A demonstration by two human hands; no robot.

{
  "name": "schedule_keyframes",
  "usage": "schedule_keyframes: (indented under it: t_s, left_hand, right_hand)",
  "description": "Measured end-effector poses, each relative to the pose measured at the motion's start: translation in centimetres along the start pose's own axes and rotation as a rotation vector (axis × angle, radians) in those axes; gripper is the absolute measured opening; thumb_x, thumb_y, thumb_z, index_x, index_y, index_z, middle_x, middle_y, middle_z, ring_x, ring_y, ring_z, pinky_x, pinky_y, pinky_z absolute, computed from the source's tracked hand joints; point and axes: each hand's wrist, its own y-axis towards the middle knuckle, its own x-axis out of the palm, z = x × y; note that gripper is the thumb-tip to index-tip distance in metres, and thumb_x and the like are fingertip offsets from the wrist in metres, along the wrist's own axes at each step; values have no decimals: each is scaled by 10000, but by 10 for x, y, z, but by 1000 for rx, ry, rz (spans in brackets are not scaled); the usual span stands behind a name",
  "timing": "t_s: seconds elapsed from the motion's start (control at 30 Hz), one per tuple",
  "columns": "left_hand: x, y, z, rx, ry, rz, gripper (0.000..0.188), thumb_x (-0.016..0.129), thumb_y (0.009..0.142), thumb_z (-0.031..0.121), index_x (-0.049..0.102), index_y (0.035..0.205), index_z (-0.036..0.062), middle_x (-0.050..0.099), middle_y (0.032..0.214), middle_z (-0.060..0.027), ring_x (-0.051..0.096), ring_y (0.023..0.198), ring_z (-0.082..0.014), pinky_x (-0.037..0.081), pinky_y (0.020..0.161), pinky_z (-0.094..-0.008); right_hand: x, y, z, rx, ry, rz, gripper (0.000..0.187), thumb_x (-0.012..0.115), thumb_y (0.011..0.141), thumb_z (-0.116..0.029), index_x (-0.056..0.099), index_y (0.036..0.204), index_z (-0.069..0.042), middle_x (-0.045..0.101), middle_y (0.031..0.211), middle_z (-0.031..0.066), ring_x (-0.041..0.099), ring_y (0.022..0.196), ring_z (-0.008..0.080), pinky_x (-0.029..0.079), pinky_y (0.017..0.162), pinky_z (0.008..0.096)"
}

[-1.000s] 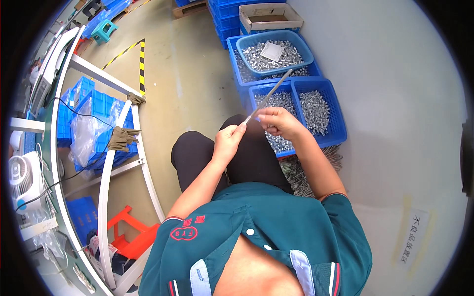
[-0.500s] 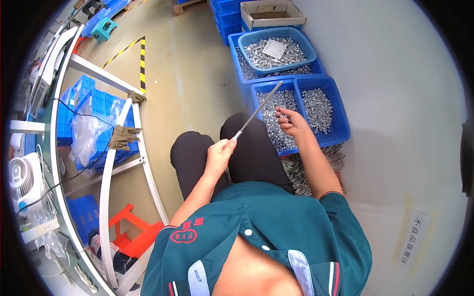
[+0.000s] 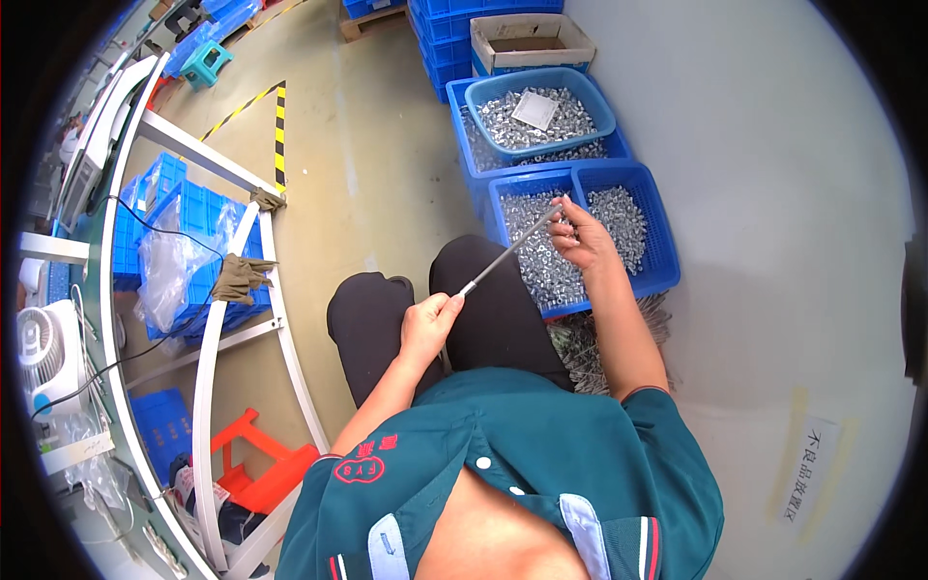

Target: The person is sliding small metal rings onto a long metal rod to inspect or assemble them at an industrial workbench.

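A thin grey metal rod [image 3: 512,251] slants up to the right across my right knee. Its lower end, with a shiny collar, sits in my left hand [image 3: 428,327], which is closed around it. My right hand [image 3: 583,237] is at the rod's far tip, thumb and fingers pinched together. A small bright bit shows at those fingertips, too small to name. Beneath that hand stands a blue divided basket [image 3: 667,242], both compartments holding many small silvery metal fittings [image 3: 541,253].
Behind it, a light-blue tub [image 3: 609,106] of similar fittings rests in another blue crate. An open carton [image 3: 532,27] stands farther back. Thin metal pieces [image 3: 590,353] lie near my right forearm. A pale wall [image 3: 764,242] runs along the right, a white-framed bench [image 3: 208,387] along the left.
The rod's far end has swung lower, and my right hand has come to its tip, where there was a gap before. My left hand keeps its hold, slightly lower in view.
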Motion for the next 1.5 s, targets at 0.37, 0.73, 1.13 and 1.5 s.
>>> schedule_keyframes:
  t_s: [0.37, 0.73, 1.13, 1.5]
  left_hand:
    - [2, 0, -3, 18, 71, 16, 451, 585, 870, 383, 480, 624, 19, 374, 499, -103, 342, 451, -173, 330, 452, -350]
    - [9, 5, -6, 23, -27, 12, 449, 589, 872, 363, 456, 613, 20, 355, 503, -97, 317, 461, -172, 315, 450, -348]
    - [13, 16, 4, 5, -53, 42, 439, 598, 891, 280, 385, 596, 36, 306, 546, 39, 284, 542, -48, 260, 454, -269]
    - [8, 9, 0, 73, 2, 27, 441, 594, 877, 336, 438, 610, 22, 337, 500, -78, 310, 465, -141, 303, 440, -330]
  right_hand:
    - [25, -11, -11, -81, -238, -82, 130, 654, 844, -156, 580, 867, -51, 543, 735, 22, 395, 526, 47, 264, 374, 150]
    - [46, -23, -23, -197, -563, 7, 146, 676, 815, -101, 541, 843, -54, 463, 611, -29, 366, 468, 30, 224, 371, 165]
    - [41, -26, 24, 140, -432, -46, 220, 575, 888, -181, 566, 1017, -3, 542, 806, 48, 396, 537, 43, 257, 385, 138]
    - [15, -20, -5, -45, -104, -113, 224, 514, 939, -255, 531, 939, -31, 496, 729, 29, 372, 472, 46, 260, 348, 146]
